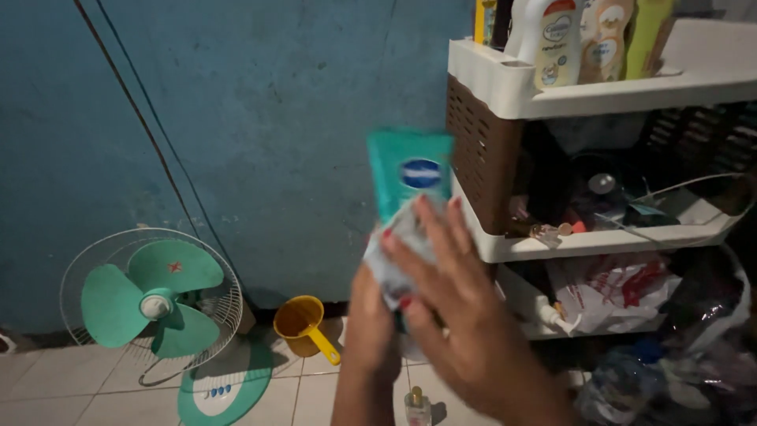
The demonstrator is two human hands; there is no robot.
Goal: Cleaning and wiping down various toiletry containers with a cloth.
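A teal squeeze tube point(410, 170) with a blue oval mark stands upright in my left hand point(371, 323), which grips its lower part from behind. My right hand point(457, 308) presses a pale cloth or wipe point(398, 244) against the front of the tube, fingers spread over it. Both hands are blurred. The tube's bottom end is hidden by my hands.
A white and brown plastic shelf rack point(505, 87) stands to the right, with bottles point(556, 39) on top and bags point(615, 292) lower down. On the tiled floor are a green fan point(150, 304), a yellow scoop point(303, 323) and a small glass bottle point(418, 406). A blue wall is behind.
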